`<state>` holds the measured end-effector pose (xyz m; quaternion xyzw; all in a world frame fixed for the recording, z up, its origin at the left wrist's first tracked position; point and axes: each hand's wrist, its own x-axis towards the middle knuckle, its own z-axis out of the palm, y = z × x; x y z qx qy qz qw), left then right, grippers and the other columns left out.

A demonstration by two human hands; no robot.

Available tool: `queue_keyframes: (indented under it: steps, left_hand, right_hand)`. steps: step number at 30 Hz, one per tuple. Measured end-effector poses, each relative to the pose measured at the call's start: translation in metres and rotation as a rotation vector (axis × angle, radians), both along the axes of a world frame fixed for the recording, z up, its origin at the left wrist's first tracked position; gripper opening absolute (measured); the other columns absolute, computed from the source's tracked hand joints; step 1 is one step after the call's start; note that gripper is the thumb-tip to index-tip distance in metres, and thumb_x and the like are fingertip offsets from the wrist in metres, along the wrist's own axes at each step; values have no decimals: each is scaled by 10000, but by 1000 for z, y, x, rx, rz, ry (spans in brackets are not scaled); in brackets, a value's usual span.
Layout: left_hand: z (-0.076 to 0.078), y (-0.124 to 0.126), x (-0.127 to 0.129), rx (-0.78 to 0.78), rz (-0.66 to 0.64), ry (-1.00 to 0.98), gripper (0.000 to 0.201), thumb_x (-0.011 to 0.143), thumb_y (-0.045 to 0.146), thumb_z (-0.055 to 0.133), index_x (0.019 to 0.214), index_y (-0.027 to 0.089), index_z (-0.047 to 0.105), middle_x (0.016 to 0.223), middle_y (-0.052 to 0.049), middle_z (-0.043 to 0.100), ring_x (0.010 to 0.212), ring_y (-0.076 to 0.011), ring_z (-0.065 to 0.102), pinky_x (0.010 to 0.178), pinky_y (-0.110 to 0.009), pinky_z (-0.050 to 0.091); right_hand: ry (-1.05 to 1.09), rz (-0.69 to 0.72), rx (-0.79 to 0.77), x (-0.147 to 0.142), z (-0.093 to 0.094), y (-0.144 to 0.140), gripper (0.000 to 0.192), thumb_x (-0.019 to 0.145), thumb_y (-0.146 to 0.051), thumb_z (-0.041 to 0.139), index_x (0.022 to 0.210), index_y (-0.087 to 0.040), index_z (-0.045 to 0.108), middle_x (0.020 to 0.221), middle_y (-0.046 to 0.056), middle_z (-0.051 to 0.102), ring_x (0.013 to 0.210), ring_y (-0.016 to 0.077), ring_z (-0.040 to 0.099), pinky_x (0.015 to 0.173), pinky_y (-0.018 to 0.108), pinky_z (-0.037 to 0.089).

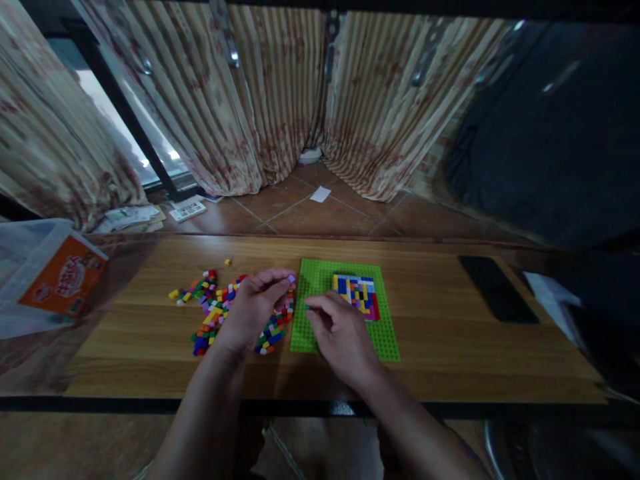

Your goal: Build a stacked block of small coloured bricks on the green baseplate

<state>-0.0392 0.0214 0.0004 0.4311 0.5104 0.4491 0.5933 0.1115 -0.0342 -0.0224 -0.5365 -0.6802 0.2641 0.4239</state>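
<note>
**Loose bricks [214, 315] and a green baseplate [386, 348] set side by side on a tabletop [435, 373]**

At far left, a clear plastic tub [20, 248] with an orange label is seen beside the tabletop. Next, the loose bricks are spread in mixed colours, many lying flat enough for single pieces to be told apart, apparently for easy picking. Over their right side, the left hand [250, 305] is held with its fingers pinched, a lavender brick [291, 278] being gripped at the tips, presumably because so small a piece allows no fuller grasp. At centre, the right hand [346, 339] is poised above the baseplate, its fingers curled and nearly met; whether the dark green speck between them is a held brick cannot be told. Behind it, a multicoloured brick panel [357, 293] is seated on the studs, by which its rows are probably kept aligned. At right, a dark flat phone-like object [497, 288] is laid well apart from the bricks.
</note>
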Motion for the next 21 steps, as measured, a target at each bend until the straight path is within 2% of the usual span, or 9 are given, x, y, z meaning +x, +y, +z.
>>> queue_keyframes:
  steps: [7,10,15,21]
  left_hand:
    - [-9,6,-2,106,4,199,230,676,314,726,824,138,718,723,-6,681,612,-111,561,578,-222,440]
    - [-11,8,-2,162,22,261,200,695,307,704,811,144,700,748,-14,689,661,-130,596,619,-233,464]
    - [-12,8,-1,217,19,322,197,713,322,687,805,148,693,767,-27,703,709,-151,627,664,-248,483]
    - [-10,5,5,246,-8,336,195,738,315,677,839,152,709,823,-34,726,761,-166,652,724,-267,503]
  right_hand:
    - [-230,-28,-34,-30,-13,10,197,927,-136,470,947,-196,657,938,69,665,883,198,630,797,309,496]
    - [-317,-34,-55,-37,-20,15,222,931,-139,441,990,-180,651,965,89,663,885,208,634,793,317,501]
    - [-384,-27,-91,-41,-29,20,273,917,-127,438,1090,-176,644,1015,113,678,913,225,647,816,340,509]
    - [-370,-16,-52,-38,-27,14,258,904,-103,432,1016,-150,660,955,110,679,886,219,649,797,319,506]
